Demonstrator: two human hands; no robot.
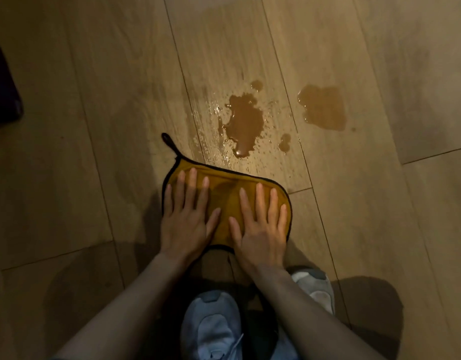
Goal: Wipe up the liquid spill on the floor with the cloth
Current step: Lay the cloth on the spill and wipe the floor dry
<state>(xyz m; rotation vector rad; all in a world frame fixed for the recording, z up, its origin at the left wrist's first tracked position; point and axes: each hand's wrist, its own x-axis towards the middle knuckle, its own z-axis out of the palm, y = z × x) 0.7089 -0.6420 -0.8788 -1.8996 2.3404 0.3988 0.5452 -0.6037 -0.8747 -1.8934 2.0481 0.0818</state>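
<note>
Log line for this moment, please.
hands: left hand, right hand flat on cloth | puddle: unwiped, beyond cloth | floor: wet streaks

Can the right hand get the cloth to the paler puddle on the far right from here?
Probably yes. The right hand lies flat on the cloth, and only bare floor separates it from the pale puddle.

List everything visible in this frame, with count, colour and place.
cloth: one, mustard with black trim and loop, flat on floor, centre
puddles: two large, two small, brown, beyond the cloth
wet streaks: sheen left of main puddle
floor: tan wood planks
dark object: one, left edge, unclear
shoes: two, blue-grey, bottom
left hand: flat on cloth, fingers spread
right hand: flat on cloth, fingers spread
</note>
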